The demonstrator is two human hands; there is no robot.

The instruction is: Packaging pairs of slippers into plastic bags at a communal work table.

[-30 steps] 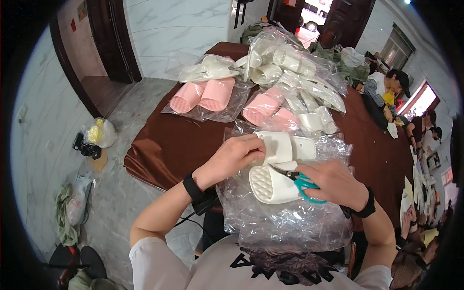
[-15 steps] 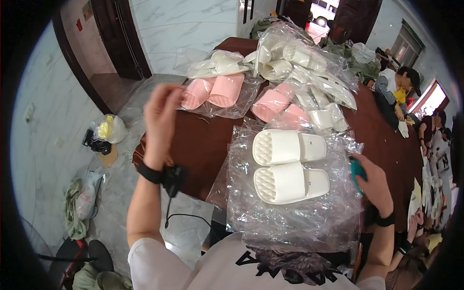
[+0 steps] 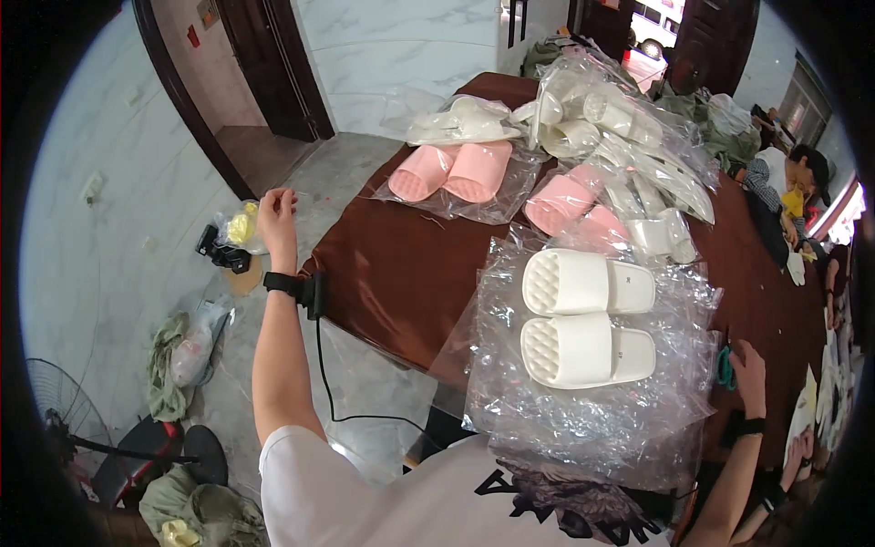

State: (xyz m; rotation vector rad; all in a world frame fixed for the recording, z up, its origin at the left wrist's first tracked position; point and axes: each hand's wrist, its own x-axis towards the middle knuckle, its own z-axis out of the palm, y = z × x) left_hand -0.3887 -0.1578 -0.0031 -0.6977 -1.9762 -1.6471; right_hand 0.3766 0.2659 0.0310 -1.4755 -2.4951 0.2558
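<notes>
- On the near edge of the dark brown table, a pair of 2 white ridged-sole foam slippers lies soles up on a stack of crinkled clear plastic bags, side by side and touching.
- Each slipper's long axis runs left to right across the view, the ridged toe ends pointing to the person's left.
- The right hand rests at the right edge of the bag stack, just beside the slippers' open heel ends, so it is the nearer hand by far.
- That hand looks curled around a small teal tool; only a sliver of the tool shows, so I cannot tell what kind it is.
- The left hand is stretched far out to the left, beyond the table's corner and over the pale marble floor, well apart from the slippers.
- Its fingers are loosely spread and it grasps nothing; a black wrist strap with a trailing cable sits below it.
- The slippers look soft, matte and moulded, with rows of rounded bumps on the soles; the bags under them are thin, glossy and wrinkled.
- Farther back lie a bagged pair of pink slippers, another pink bagged pair to their right, and a heap of bagged white slippers.
- On the floor to the left sits a small clear bag with yellow contents.
</notes>
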